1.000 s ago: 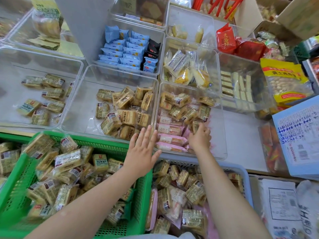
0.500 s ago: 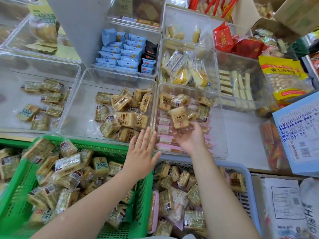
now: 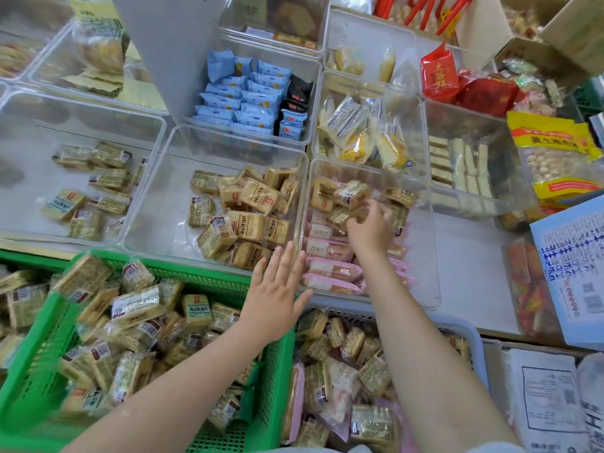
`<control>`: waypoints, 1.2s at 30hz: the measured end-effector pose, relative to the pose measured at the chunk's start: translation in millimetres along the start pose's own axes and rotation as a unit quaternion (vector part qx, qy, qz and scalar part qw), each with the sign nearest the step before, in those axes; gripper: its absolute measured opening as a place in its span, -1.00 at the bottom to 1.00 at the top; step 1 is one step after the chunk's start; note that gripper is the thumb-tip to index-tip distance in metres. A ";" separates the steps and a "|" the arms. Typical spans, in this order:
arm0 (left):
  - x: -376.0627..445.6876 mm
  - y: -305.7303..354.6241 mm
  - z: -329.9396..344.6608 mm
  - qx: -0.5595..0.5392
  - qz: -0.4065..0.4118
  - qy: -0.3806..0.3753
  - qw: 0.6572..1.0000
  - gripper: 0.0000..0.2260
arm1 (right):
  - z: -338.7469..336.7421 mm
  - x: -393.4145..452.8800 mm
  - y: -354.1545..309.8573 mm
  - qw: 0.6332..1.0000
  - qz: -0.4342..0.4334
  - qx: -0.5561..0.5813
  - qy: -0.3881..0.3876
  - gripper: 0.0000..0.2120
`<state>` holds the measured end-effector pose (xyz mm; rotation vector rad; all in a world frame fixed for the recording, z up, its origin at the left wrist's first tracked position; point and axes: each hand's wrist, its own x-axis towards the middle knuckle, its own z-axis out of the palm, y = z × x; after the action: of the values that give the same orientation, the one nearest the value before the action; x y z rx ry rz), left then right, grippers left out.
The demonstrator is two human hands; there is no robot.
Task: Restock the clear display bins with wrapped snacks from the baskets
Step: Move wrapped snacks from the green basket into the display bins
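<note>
At the far left a clear bin point(image 3: 19, 178) holds a few wrapped snacks, with much bare floor around them. Below it my green basket point(image 3: 39, 364) is piled with wrapped snacks up to its rim. The middle bin point(image 3: 157, 204) has its packs heaped toward the right wall, its left half open. My left hand point(image 3: 277, 299) hovers flat over the basket's far corner, fingers straight and close together, fingertips at the near rims where the middle bin and the right bin point(image 3: 421, 256) meet; it holds nothing. It has barely moved since half a second ago. My right hand point(image 3: 371, 230) is inside the right bin, fingers curled down on the tan packs point(image 3: 351, 194) above the pink packs point(image 3: 330, 266); whether I pinch one I cannot tell. Half a second ago it held a pack up on its palm. The bin's right strip is bare. The grey basket point(image 3: 470, 338) lies under my right forearm.
</note>
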<state>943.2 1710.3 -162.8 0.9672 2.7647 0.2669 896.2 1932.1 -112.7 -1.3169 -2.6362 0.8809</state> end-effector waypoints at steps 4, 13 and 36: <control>0.8 -0.7 0.8 0.000 0.004 -0.004 1.000 -0.36 | 9.4 7.1 25.9 0.997 -0.006 -0.031 -0.068 -0.38; 0.1 0.0 2.0 0.006 0.000 -0.004 1.000 -0.35 | 1.4 -0.1 39.0 0.996 0.048 -0.023 -0.072 -0.21; -0.1 4.0 -14.9 -0.017 -0.010 -0.041 0.999 -0.40 | 36.1 -54.6 -75.5 0.937 -0.305 -0.028 -0.165 -0.56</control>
<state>941.9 1711.8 -147.5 0.9196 2.6863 0.2642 865.8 1838.9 -93.4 -0.2996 -3.0436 0.9792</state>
